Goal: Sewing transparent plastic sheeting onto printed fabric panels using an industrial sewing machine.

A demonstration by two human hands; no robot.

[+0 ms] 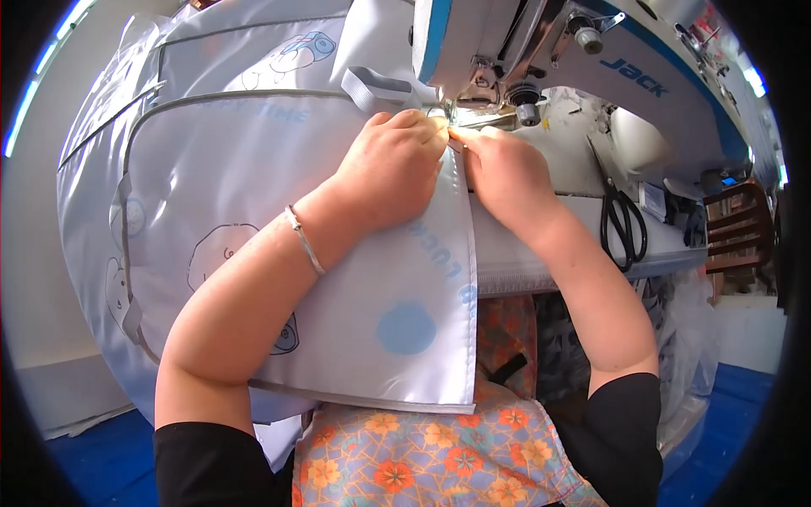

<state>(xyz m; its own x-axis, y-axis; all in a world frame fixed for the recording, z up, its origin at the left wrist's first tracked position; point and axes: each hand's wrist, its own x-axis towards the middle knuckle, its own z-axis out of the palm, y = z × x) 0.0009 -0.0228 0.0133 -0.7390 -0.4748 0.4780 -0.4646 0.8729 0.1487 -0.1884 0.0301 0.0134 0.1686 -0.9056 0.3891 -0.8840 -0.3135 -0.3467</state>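
A sheet of white coated fabric (338, 279) with pale blue prints and grey-bound edges spreads under my arms and hangs toward my lap. My left hand (395, 165) is closed on the fabric's stitched edge, right at the presser foot of the sewing machine (583, 76). Close beside it, my right hand (509, 176) pinches the same edge, its index finger stretched toward the needle area. The fingertips nearly meet, and they hide the exact spot being gripped. A grey webbing loop (376, 87) stands up from the fabric just beyond my left hand.
Black-handled scissors (623, 224) lie on the machine table (541, 224) to the right of my right forearm. More of the fabric bulges up at the far left. A brown wooden chair (739, 224) stands at the right, and a floral apron (431, 448) covers my lap.
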